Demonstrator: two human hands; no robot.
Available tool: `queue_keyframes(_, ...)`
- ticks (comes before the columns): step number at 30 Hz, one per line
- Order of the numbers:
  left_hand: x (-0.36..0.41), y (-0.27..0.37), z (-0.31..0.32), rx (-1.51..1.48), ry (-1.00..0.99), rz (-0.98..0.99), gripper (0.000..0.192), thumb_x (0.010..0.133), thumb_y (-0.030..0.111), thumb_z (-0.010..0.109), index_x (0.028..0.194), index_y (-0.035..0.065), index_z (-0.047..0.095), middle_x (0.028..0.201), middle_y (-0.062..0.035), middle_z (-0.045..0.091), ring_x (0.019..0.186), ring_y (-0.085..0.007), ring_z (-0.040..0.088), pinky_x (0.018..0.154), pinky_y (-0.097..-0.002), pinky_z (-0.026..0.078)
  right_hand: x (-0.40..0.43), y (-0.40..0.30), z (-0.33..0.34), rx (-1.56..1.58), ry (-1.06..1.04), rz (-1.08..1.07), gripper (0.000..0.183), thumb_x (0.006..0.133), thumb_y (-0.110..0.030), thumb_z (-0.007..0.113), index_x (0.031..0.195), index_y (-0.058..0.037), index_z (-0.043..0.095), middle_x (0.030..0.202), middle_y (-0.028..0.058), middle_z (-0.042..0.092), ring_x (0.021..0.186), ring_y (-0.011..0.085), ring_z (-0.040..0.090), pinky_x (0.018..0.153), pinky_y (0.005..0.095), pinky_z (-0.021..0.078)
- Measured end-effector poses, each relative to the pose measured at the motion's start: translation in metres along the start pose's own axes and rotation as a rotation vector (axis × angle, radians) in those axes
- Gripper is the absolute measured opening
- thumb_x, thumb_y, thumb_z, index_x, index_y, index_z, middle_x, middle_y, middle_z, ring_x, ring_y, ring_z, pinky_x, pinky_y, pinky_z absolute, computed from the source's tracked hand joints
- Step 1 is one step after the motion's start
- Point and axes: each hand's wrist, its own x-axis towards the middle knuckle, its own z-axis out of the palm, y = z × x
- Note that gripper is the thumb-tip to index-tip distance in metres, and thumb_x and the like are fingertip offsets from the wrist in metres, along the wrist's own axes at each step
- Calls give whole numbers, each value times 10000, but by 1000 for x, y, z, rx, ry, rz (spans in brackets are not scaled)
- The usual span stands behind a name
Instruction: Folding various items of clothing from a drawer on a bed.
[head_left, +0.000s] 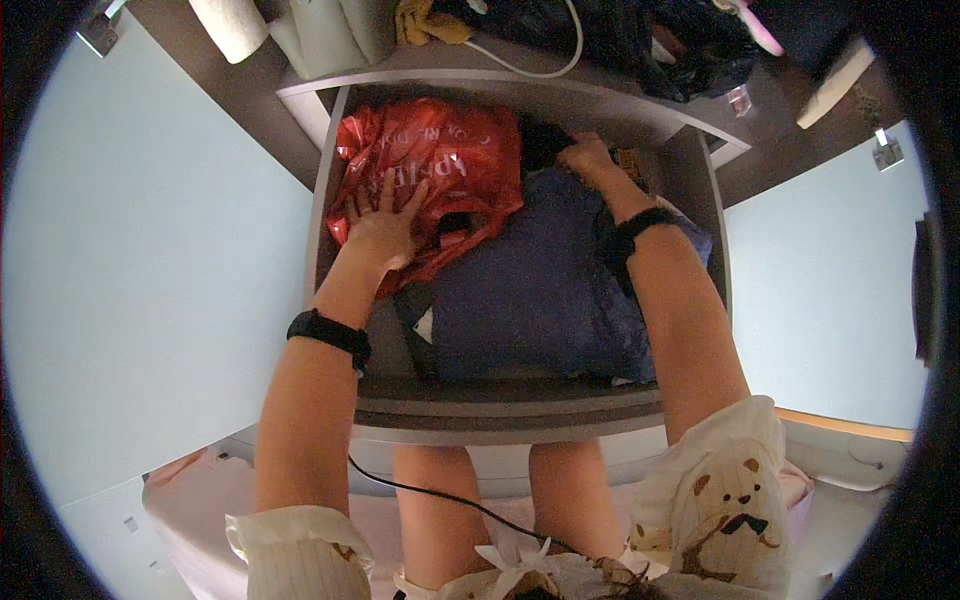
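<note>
An open drawer (480, 409) is pulled out in front of me. My left hand (386, 225) lies with spread fingers on a red plastic bag (465, 169) that bears writing, at the drawer's left. Dark blue folded fabric (525, 292) fills the middle and right. Beyond it, at the back of the drawer, my right hand (589, 159) has its fingers bent at the edge of a black item (544, 142); whether it grips this is unclear. Small orange-brown packaging (628, 161) lies just right of that hand. Each wrist wears a black band.
Pale cabinet doors (172, 247) stand open at left and right (817, 300). On the shelf above the drawer are rolled white fabric (330, 37), a yellow glove-like item (427, 22), a white cable (540, 75) and black plastic bags (690, 67). A black cord (450, 491) crosses before my legs.
</note>
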Motion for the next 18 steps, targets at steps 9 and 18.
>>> queue_keyframes(9, -6, -3, -18, -172, -156, 33, 831, 861, 447, 527, 1476, 267, -1, 1512, -225, -28, 1374, -452, 87, 1101, -542, 168, -118, 34, -41, 1140, 572, 4, 393, 788, -52, 610, 1176, -29, 553, 1060, 131, 624, 972, 260, 579, 781, 379, 483)
queue_keyframes(18, -59, 3, -44, -329, 41, 93, 777, 865, 491, 533, 1420, 21, 259, 1467, -255, 206, 1369, -401, 177, 1110, -456, 217, -260, 29, -77, 1494, 344, -523, 358, 811, 15, 562, 1166, 4, 519, 1017, 111, 627, 848, 237, 631, 767, 343, 528)
